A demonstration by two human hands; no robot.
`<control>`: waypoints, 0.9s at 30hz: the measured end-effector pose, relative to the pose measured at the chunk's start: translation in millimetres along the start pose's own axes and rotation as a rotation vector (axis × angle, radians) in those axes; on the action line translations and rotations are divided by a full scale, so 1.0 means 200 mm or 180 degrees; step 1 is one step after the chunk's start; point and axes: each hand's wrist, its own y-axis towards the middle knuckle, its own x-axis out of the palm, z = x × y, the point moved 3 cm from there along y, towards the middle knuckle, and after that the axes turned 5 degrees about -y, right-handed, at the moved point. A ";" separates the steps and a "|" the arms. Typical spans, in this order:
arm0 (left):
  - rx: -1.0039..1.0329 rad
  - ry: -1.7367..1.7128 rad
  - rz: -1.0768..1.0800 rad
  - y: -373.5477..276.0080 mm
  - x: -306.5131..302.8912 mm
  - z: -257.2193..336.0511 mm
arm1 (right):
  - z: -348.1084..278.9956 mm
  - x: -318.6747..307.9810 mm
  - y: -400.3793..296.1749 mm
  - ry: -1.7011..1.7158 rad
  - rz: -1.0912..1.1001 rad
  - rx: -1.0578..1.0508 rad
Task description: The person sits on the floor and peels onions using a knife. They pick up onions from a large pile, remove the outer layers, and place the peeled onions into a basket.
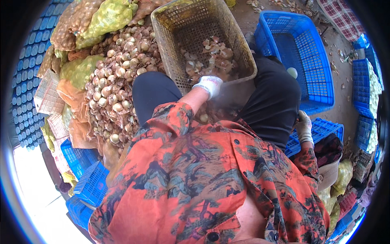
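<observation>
My left hand, in a white knit glove, reaches over the near rim of a dirty yellowish plastic basket. Its fingers are hidden among loose onion skins inside, partly blurred. My right hand, also gloved, is down beside my right thigh, next to a blue plastic crate; its fingertips are hard to make out. To the right of the basket stands a larger blue crate, with one peeled onion at its near left side. A heap of unpeeled onions lies by my left knee.
Filled mesh sacks are piled at the upper left. More blue crates stand at the lower left. Along the right edge, blue crates hold pale peeled onions. Scattered skins cover parts of the floor.
</observation>
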 end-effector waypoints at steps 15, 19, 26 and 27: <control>0.0064 -0.1018 0.3051 -0.75 -0.86 -0.41 | -0.21 -0.77 0.36 0.1991 0.1041 0.0769; -0.1375 -0.0592 0.3203 -0.90 -0.74 -1.20 | -1.36 -0.78 0.50 0.1758 -0.0014 -0.0640; -0.1134 0.0247 0.2451 -0.56 0.04 -1.54 | -1.92 0.03 0.69 0.1117 -0.1435 -0.0741; -0.0869 0.0282 0.2493 -0.51 0.13 -1.53 | -1.93 0.10 0.69 0.1261 -0.1501 -0.0627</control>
